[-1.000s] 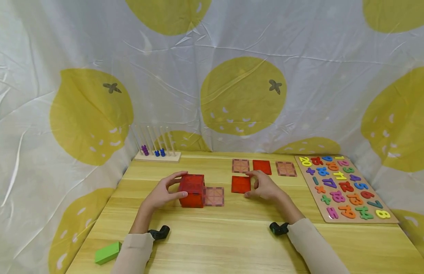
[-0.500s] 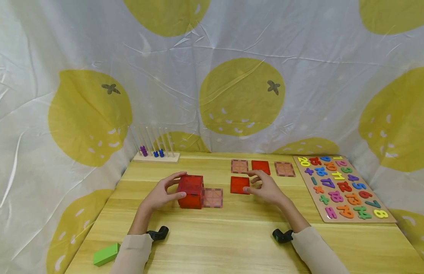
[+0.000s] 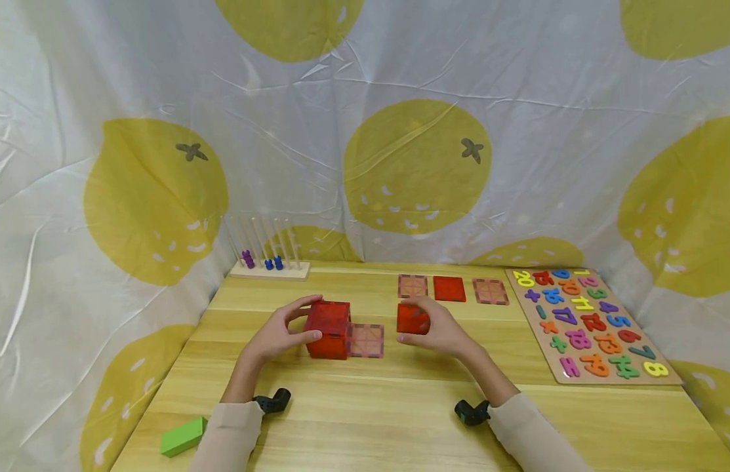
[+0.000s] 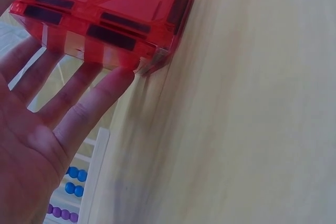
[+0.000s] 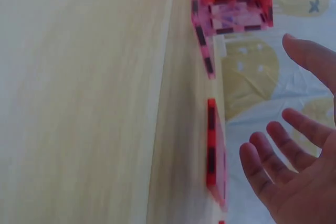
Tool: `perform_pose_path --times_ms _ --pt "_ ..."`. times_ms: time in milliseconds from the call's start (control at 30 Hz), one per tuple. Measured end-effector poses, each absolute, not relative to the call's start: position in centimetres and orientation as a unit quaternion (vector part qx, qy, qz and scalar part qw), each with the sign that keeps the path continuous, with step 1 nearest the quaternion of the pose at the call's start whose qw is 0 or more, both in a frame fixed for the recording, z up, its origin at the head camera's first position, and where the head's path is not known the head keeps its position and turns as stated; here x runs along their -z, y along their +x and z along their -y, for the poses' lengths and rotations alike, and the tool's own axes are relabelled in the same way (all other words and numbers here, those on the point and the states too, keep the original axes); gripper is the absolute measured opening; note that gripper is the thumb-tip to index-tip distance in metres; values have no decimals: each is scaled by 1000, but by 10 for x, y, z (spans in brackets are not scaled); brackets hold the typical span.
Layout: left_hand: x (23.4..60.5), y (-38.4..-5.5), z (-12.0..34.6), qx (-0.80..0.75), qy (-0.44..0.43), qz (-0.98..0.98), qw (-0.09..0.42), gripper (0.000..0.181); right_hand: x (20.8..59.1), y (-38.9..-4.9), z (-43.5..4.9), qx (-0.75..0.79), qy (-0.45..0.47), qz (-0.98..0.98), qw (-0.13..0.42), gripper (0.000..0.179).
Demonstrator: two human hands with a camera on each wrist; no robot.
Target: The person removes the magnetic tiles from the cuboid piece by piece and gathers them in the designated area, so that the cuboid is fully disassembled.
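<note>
Lemon-print cloth [image 3: 418, 164] behind wooden tabletop [image 3: 365, 419]; left hand [image 3: 276, 335] grips red cube [image 3: 329, 328] between thumb and fingers, pale pink tile [image 3: 367, 341] touching its right side; right hand [image 3: 444, 329], thumb and fingers spread wide, hovers over flat red tile [image 3: 410, 319] lying right of cube

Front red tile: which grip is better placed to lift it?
Probably the right grip: it hovers over the front red tile, holding nothing, while the left grip holds the red box.

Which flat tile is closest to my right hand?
The red tile in front of the back row; your right hand spans it, and the others lie farther away.
</note>
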State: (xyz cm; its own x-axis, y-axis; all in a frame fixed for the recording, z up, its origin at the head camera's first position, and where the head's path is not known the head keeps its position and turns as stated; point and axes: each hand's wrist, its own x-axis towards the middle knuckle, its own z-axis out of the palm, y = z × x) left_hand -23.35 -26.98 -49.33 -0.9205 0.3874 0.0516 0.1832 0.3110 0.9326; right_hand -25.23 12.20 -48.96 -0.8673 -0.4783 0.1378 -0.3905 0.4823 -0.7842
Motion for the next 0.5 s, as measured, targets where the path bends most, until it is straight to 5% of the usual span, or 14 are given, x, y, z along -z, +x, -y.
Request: perform_pose_path --times_ms 500 --pt "493 -234 272 -563 188 -799 99 73 497 -246 -70 412 -304 -856 72 76"
